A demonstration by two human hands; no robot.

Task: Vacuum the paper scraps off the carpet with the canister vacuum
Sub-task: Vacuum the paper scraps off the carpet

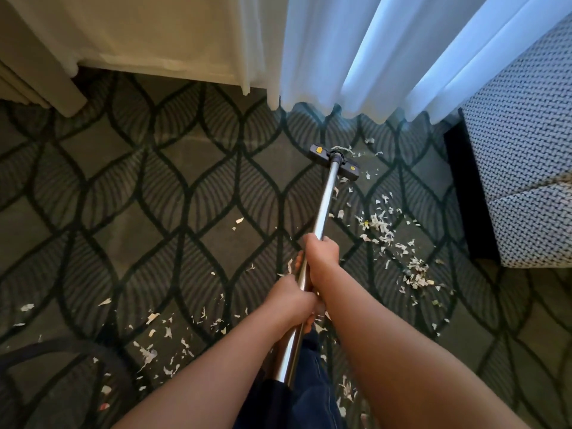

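Two-handed grip on a stiff, slick metal wand (325, 196)
Your left hand (291, 300) and right hand (320, 255) both clasp it mid-shaft; paper scraps (380, 226) at centre right look featherlight.

Both hands, the left hand (292, 300) and the right hand (320, 253), hold the shiny tube (325, 199). Its black head (335, 161) sits on the carpet (154, 212) among paper scraps (382, 227), maybe touching some.

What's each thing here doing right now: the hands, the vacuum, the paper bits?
wand: slanted down to the carpet.
floor head: on the carpet, near the curtain hem.
left hand: grips the wand, nearer the body.
right hand: grips the wand, further along.
paper scraps: scattered on the carpet, not yet picked up.
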